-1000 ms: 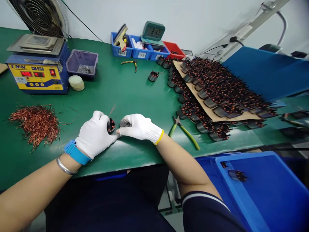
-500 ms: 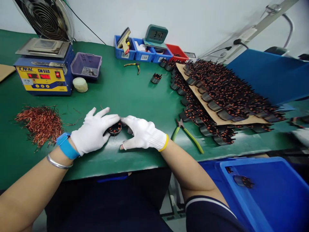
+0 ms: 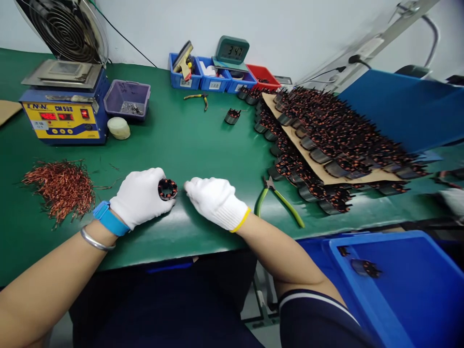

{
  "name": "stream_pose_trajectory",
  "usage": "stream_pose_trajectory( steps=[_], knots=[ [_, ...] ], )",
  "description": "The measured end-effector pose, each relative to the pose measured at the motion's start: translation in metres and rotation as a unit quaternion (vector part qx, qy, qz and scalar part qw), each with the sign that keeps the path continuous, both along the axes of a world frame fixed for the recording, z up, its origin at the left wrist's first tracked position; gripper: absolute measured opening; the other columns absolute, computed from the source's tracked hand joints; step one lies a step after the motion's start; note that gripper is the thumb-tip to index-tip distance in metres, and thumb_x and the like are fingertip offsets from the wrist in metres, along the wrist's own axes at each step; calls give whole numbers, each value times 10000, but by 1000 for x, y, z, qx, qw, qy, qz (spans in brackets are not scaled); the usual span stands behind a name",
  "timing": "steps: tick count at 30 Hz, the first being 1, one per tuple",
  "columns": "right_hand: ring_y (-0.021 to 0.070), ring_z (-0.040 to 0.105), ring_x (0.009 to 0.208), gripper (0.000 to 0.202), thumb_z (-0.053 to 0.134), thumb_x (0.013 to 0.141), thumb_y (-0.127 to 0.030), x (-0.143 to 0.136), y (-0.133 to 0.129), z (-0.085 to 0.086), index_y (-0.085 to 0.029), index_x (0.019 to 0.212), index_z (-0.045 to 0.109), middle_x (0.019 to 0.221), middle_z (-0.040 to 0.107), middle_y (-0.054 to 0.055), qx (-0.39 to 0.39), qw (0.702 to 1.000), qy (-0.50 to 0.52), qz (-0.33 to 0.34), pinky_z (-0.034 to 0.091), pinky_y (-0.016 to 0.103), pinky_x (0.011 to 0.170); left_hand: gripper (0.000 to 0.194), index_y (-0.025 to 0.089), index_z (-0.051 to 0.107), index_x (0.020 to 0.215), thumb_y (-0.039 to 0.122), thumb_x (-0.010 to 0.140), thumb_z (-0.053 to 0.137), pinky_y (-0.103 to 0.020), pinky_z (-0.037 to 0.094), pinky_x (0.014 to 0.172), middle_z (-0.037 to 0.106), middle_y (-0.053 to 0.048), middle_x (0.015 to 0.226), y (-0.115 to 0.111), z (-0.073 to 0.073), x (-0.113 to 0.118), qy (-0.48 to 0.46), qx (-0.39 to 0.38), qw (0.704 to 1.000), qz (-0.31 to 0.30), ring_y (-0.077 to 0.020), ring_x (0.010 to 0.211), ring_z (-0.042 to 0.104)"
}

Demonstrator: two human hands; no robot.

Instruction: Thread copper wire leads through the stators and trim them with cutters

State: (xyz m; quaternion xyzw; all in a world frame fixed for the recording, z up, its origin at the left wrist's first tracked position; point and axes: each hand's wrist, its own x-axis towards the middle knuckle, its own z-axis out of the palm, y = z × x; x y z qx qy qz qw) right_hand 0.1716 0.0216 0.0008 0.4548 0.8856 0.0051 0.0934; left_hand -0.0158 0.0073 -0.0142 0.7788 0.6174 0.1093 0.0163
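Note:
A round black part with copper windings (image 3: 167, 189) is held in my gloved left hand (image 3: 139, 197), its ring face turned up. My left fingers are wrapped round its left side. Just to the right, a small gap away from the part, is my gloved right hand (image 3: 212, 199), with its fingers curled together. Whether they hold anything small is hidden. Green-handled pliers (image 3: 268, 183) lie open on the green table to the right of my right hand.
Copper wire scraps (image 3: 60, 191) lie at left, below a blue-yellow machine (image 3: 65, 118). Stacked wound parts (image 3: 326, 130) fill the right side. One wound part (image 3: 232, 116) and small pliers (image 3: 197, 97) stand farther back. A blue tray (image 3: 409, 285) is at lower right.
My left hand has closed round the wound part, which shows more of its face. My right hand's fingers have curled in, and its thumb no longer sticks out.

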Motion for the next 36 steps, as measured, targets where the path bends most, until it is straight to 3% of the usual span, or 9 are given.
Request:
stream_pose_trajectory(
  steps=[4, 8, 11, 15, 18, 23, 27, 30, 36],
  knots=[
    [294, 631, 779, 294, 347, 900, -201, 22, 9, 8, -134, 974, 623, 882, 636, 159, 48, 992, -4, -113, 434, 364, 624, 386, 215, 533, 820, 562, 665, 595, -331, 409, 569, 647, -45, 717, 1, -1, -6, 8, -3, 999, 32, -275, 673, 647],
    [308, 529, 1113, 569, 583, 785, -441, 27, 18, 1, -164, 1278, 522, 1303, 541, 139, 73, 979, 184, 41, 414, 422, 915, 459, 219, 531, 850, 623, 642, 600, -335, 398, 541, 649, -48, 704, 1, 0, -10, 13, -35, 998, 58, -295, 659, 650],
    [301, 477, 1171, 688, 599, 773, -454, 8, 17, -14, -100, 1346, 463, 1336, 527, 146, 85, 960, 243, 109, 322, 419, 1035, 501, 220, 530, 847, 677, 645, 576, -341, 395, 533, 650, -55, 698, 0, 0, -7, 7, -47, 996, 81, -311, 661, 656],
    [264, 594, 849, 359, 429, 901, -316, -18, 14, -27, -128, 1140, 619, 932, 674, 110, 24, 982, 175, 71, 417, 389, 798, 430, 227, 524, 829, 642, 716, 517, -340, 414, 555, 665, -61, 750, -3, -1, -3, -13, -38, 994, 99, -308, 709, 668],
    [221, 610, 816, 287, 410, 912, -286, -12, 17, -21, -189, 984, 671, 895, 683, 70, -58, 977, 195, 71, 408, 321, 703, 402, 231, 517, 849, 602, 695, 549, -332, 417, 549, 656, -49, 743, -4, -2, -2, -11, -38, 996, 80, -294, 699, 661],
    [155, 615, 747, 223, 490, 862, -278, 32, 30, 0, -194, 937, 682, 837, 695, 10, -188, 919, 345, 23, 420, 266, 659, 437, 227, 509, 863, 609, 659, 570, -332, 422, 545, 636, -48, 721, -1, 0, -10, 17, -47, 996, 69, -287, 678, 649],
    [177, 621, 855, 320, 592, 796, -345, 38, 33, 5, -159, 1052, 636, 957, 689, 44, -137, 866, 478, -48, 462, 300, 755, 475, 220, 513, 886, 621, 641, 581, -332, 428, 556, 644, -54, 735, 3, 2, -15, 24, -54, 996, 71, -288, 694, 655],
    [189, 602, 935, 371, 582, 808, -423, 13, 24, -2, -206, 1106, 618, 1086, 656, 46, -126, 892, 427, -83, 447, 310, 788, 463, 219, 519, 874, 618, 646, 580, -328, 417, 542, 642, -53, 711, 3, 2, -13, 19, -58, 996, 71, -288, 682, 658],
    [135, 521, 655, 272, 448, 860, -389, -21, 22, -13, -199, 827, 640, 743, 622, -11, -204, 925, 314, -57, 354, 259, 594, 410, 220, 543, 858, 593, 688, 551, -324, 402, 499, 648, -58, 684, -1, 3, -8, 3, -66, 996, 66, -293, 654, 660]
  ],
)
